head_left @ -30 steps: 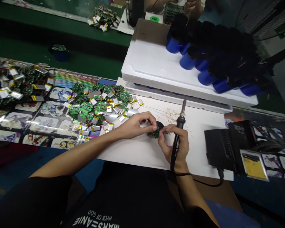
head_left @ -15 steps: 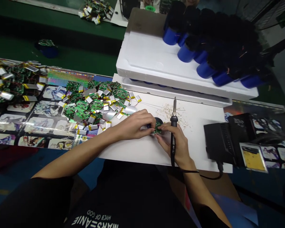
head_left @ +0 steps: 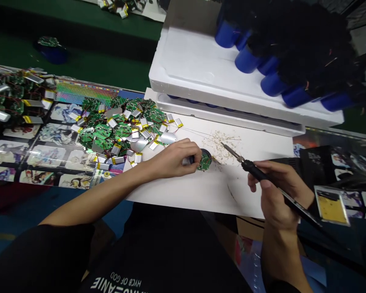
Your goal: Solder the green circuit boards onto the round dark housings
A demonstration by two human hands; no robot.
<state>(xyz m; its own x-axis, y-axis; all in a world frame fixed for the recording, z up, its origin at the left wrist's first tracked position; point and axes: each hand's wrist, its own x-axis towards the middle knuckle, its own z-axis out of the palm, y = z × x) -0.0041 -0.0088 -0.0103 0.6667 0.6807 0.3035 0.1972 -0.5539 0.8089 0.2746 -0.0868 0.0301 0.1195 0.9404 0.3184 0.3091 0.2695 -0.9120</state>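
My left hand (head_left: 181, 158) is closed around the side of a dark round housing (head_left: 208, 153) lying on the white board (head_left: 186, 193). A green circuit board (head_left: 205, 162) sits in the housing's open end, facing up. My right hand (head_left: 282, 195) grips a soldering iron (head_left: 253, 169) by its black handle, well to the right of the housing. The iron's metal tip points up and left, apart from the circuit board. To the left of my left hand lies a heap of green circuit boards (head_left: 102, 132) with silver, yellow-edged battery packs wired to them.
White foam trays (head_left: 189, 61) holding blue cylinders (head_left: 248, 60) stand behind the hands. Yellowish crumbs (head_left: 221, 142) are scattered on the white board. At right are a black box (head_left: 317, 162) and a yellow sponge in a holder (head_left: 332, 208). Another board heap (head_left: 16, 95) lies far left.
My right hand has left the circuit board and moved right. The soldering iron has swung from upright to slanting, its tip now toward the upper left. My left hand stays on the housing.
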